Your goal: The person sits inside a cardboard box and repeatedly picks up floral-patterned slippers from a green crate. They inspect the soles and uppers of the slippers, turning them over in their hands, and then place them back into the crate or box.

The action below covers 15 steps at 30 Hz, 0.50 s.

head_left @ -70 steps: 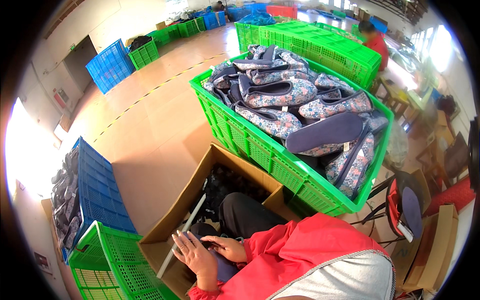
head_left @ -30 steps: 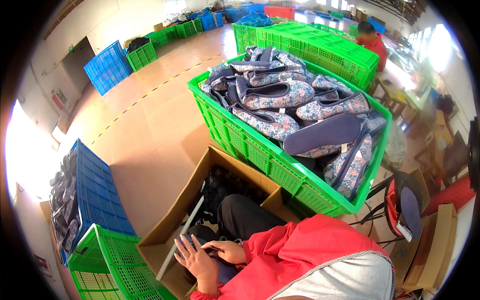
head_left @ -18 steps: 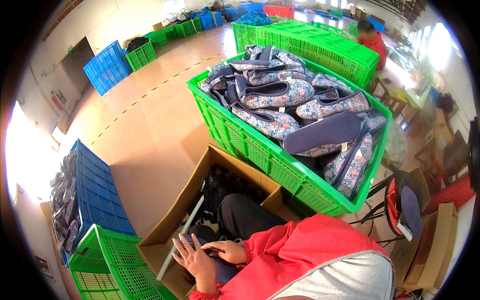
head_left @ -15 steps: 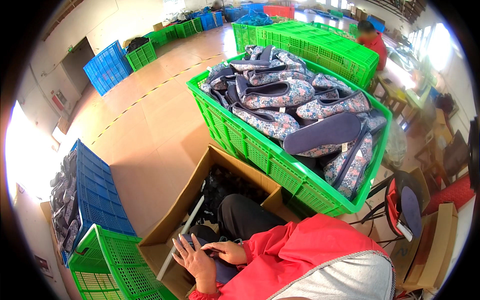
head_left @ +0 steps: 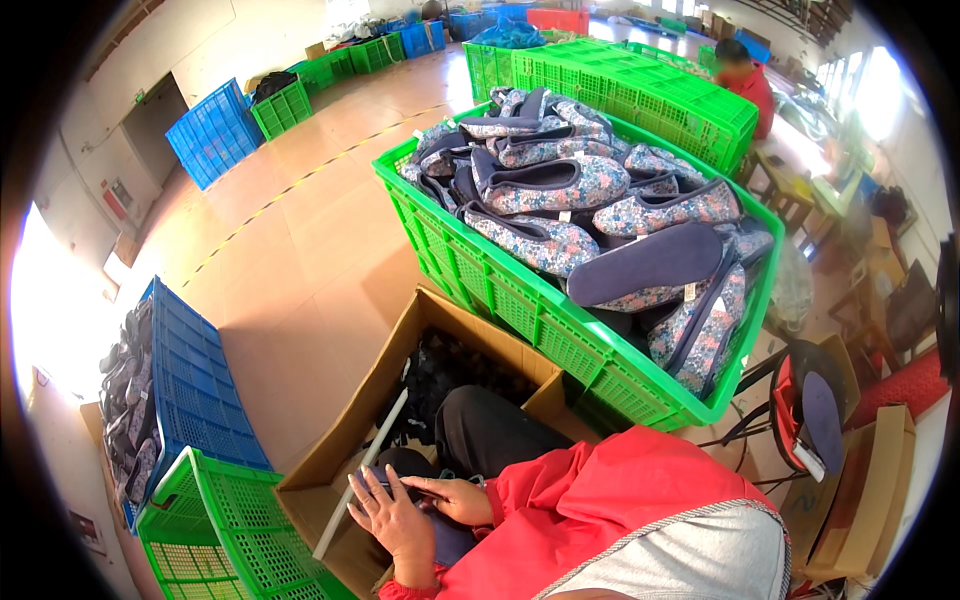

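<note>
In my lap lies a navy fabric piece (head_left: 452, 540), mostly covered by my hands and sleeve; it looks like part of a slipper. My left hand (head_left: 398, 522) rests over it with the fingers stretched out and apart. Just to the right, my right hand (head_left: 458, 500) has its fingers bent around something thin and dark, whose kind I cannot make out. Ahead stands a green crate (head_left: 520, 310) heaped with floral slippers (head_left: 585, 188) with navy linings and soles.
An open cardboard box (head_left: 350, 425) holding black material sits by my knees, a pale rod (head_left: 362, 470) across it. A green crate (head_left: 225, 520) and a blue crate (head_left: 205, 385) stand left. Right are a stool (head_left: 785, 400) and flattened cardboard (head_left: 885, 480). A person in red (head_left: 752, 95) is beyond.
My left hand's fingers have shifted slightly right and closer together. The right hand has moved only a little; the crates and slippers stay as they were.
</note>
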Available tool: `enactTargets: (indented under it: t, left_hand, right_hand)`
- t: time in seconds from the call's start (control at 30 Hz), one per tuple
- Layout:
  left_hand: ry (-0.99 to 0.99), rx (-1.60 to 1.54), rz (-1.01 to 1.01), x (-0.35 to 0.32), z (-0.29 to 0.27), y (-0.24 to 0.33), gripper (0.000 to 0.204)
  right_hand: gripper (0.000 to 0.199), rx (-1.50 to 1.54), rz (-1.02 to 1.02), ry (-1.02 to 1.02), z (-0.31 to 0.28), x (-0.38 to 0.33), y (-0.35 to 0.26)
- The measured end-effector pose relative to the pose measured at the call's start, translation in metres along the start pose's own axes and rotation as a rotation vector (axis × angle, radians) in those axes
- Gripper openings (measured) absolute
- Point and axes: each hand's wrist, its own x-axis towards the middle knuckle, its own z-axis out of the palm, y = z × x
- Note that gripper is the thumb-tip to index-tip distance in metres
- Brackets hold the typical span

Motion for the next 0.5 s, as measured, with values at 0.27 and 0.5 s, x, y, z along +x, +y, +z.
enactTargets:
  t: [0.27,0.5]
  left_hand:
    - [0.001,-0.031,-0.026,0.003,0.001,0.002,0.06]
    - [0.022,-0.016,0.001,0.001,0.008,0.003,0.062]
  right_hand:
    - [0.062,-0.036,-0.13,-0.058,-0.002,0.001,0.012]
    - [0.061,-0.065,-0.113,-0.035,-0.005,0.001,0.008]
